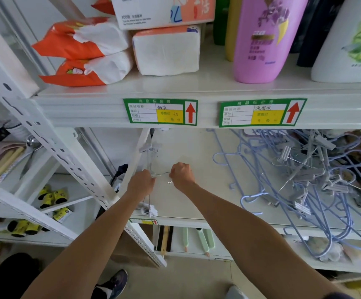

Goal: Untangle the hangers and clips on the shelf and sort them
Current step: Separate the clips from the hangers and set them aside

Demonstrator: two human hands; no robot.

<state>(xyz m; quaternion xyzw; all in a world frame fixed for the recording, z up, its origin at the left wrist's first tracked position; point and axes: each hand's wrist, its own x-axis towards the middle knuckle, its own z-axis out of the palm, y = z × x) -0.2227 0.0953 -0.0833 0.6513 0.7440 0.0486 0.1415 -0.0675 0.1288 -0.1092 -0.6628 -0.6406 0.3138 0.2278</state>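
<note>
Hands meet at the middle of the frame, over the bare left part of the lower shelf. The left hand and right hand each have a closed grip on the thin wire of one clip hanger, whose pale clips show above and below the left hand, by the shelf's left edge. It lies apart from the tangle at the right of the frame, where blue hangers and grey clips are heaped and hooked through one another, some spilling over the front edge. By my reckoning the job is barely begun: one piece looks free of the heap, no sorted group is plain to see, and nearly the whole heap is left to pull apart.
</note>
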